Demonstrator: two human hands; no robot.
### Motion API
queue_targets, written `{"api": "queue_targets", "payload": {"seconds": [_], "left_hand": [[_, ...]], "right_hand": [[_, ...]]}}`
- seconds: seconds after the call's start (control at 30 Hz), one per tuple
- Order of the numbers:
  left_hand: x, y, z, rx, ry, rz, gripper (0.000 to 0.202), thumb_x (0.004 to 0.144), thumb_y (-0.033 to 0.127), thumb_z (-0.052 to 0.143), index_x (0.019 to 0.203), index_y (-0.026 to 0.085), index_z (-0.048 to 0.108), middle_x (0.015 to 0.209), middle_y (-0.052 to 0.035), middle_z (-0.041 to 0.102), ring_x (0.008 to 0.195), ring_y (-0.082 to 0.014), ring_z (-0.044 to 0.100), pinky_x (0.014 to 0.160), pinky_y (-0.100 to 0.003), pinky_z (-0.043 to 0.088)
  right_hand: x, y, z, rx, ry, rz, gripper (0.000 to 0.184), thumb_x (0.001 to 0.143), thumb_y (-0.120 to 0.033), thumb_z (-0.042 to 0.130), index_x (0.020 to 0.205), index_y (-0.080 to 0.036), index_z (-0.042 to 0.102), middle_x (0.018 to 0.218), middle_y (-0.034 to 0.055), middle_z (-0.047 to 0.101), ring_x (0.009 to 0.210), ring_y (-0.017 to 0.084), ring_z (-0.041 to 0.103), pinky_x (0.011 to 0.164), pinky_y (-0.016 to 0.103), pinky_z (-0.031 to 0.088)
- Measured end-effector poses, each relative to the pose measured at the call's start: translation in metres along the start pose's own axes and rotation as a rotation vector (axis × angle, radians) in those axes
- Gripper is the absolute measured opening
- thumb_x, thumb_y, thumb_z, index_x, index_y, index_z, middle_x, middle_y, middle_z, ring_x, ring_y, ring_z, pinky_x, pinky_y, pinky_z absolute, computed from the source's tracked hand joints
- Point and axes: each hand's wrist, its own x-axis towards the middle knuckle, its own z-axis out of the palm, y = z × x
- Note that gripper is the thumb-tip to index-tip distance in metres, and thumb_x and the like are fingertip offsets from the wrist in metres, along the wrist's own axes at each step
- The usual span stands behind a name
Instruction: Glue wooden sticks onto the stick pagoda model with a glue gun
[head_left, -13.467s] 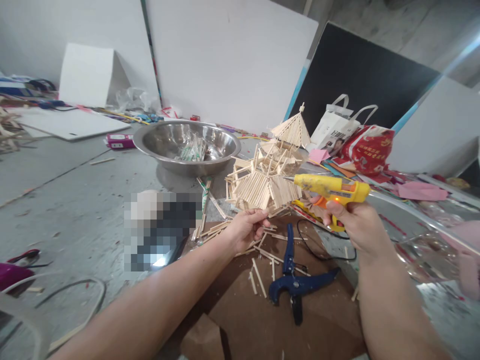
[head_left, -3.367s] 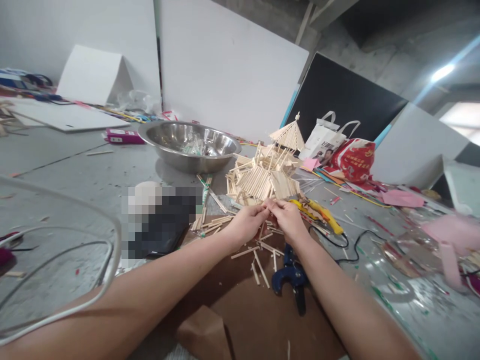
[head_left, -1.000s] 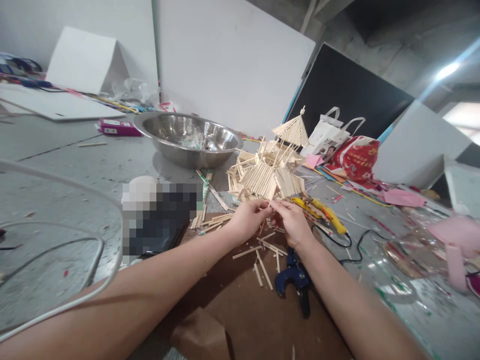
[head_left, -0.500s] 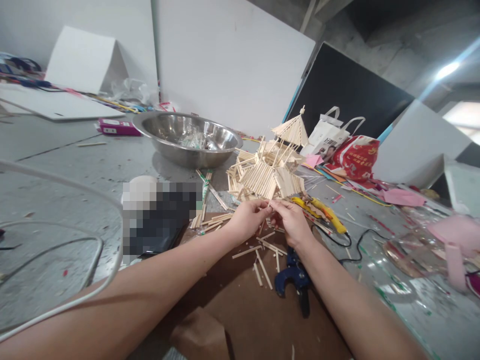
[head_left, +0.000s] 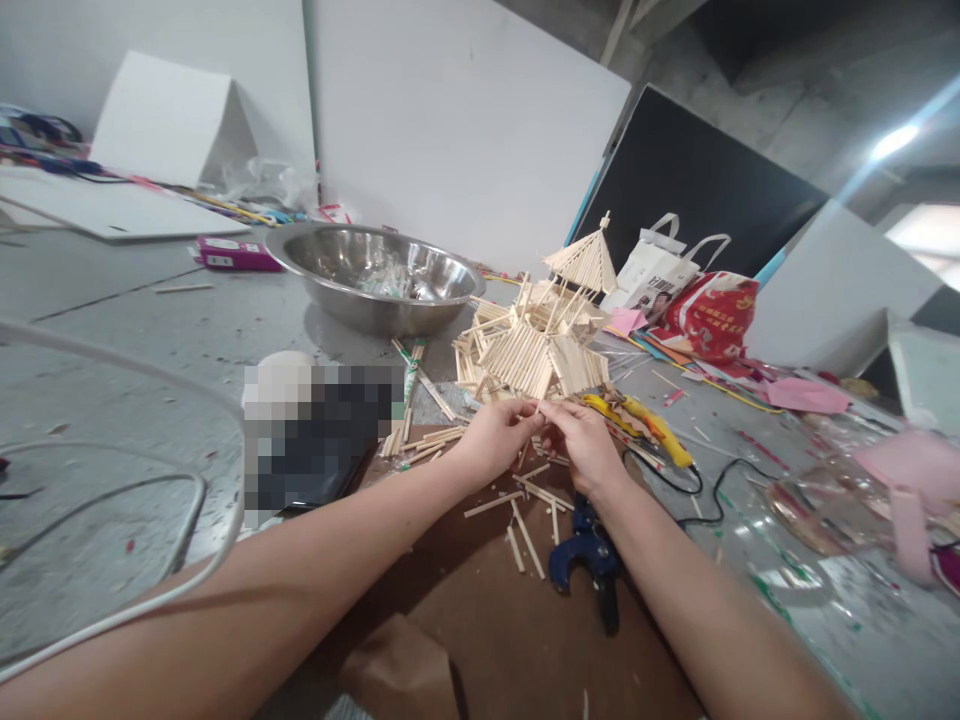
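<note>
Over the front of a brown board (head_left: 480, 620), my left hand (head_left: 499, 437) and my right hand (head_left: 581, 440) meet at their fingertips. Both are closed in a pinch; whatever sits between the fingers is too small and covered to make out. Just beyond them stands a pagoda-like model (head_left: 525, 350) built of thin wooden sticks, with a pointed roof (head_left: 589, 262) leaning to the right. Loose cut sticks (head_left: 529, 540) lie on the board below my hands. A blue hand cutter with dark handles (head_left: 589, 560) rests beside my right wrist, partly covered by it.
A steel basin (head_left: 382, 290) holding clear plastic scraps stands behind on the grey floor. Yellow corded tools (head_left: 652, 430) lie to the right. Left are a dark, blurred-out object (head_left: 322, 440) and a white cable (head_left: 240, 480). Paper bags (head_left: 709, 310) stand at the back right.
</note>
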Motion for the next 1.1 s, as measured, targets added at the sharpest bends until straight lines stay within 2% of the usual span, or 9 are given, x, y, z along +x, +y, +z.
{"api": "queue_targets", "payload": {"seconds": [0.43,0.73,0.83,0.97,1.1], "left_hand": [[0.001,-0.002,0.0,-0.005,-0.003,0.005,0.023,0.074,0.036,0.046,0.065,0.016,0.052,0.039,0.0069,0.043,0.029,-0.0045,0.036,0.032,-0.017,0.026],[-0.006,0.001,-0.002,0.159,0.072,0.067,0.025,0.072,0.037,0.047,0.062,0.016,0.056,0.044,0.0041,0.047,0.04,-0.0068,0.039,0.039,-0.018,0.028],[-0.011,0.005,-0.001,0.013,0.047,0.033,0.021,0.072,0.033,0.05,0.064,0.015,0.055,0.052,0.0024,0.052,0.046,-0.0068,0.043,0.046,-0.019,0.034],[-0.02,0.02,-0.002,-0.38,-0.085,-0.106,0.012,0.072,0.026,0.051,0.073,0.015,0.051,0.059,0.0014,0.054,0.048,-0.009,0.052,0.052,-0.024,0.041],[-0.028,0.038,-0.003,-0.571,-0.115,-0.229,0.024,0.078,0.033,0.039,0.07,0.013,0.05,0.057,-0.0009,0.051,0.046,-0.0105,0.052,0.049,-0.025,0.04]], "right_hand": [[0.0,-0.001,0.0,-0.001,0.003,0.005,0.025,0.059,-0.038,0.062,0.071,-0.016,0.066,0.046,-0.0039,0.051,0.038,0.007,0.041,0.035,0.02,0.027],[-0.008,-0.003,0.004,-0.039,-0.005,-0.071,0.019,0.061,-0.036,0.061,0.064,-0.018,0.066,0.042,-0.0042,0.048,0.038,0.008,0.04,0.037,0.022,0.028],[-0.01,-0.005,0.006,-0.017,-0.026,-0.116,0.02,0.061,-0.036,0.06,0.063,-0.018,0.066,0.042,-0.0039,0.048,0.039,0.009,0.039,0.039,0.023,0.031],[-0.013,-0.01,0.006,-0.014,-0.017,-0.18,0.021,0.061,-0.037,0.059,0.064,-0.016,0.065,0.05,-0.0026,0.052,0.041,0.008,0.041,0.041,0.023,0.032],[-0.019,-0.016,0.006,-0.031,0.02,-0.287,0.019,0.063,-0.035,0.058,0.06,-0.017,0.064,0.055,-0.0025,0.053,0.045,0.008,0.041,0.043,0.022,0.031]]}}
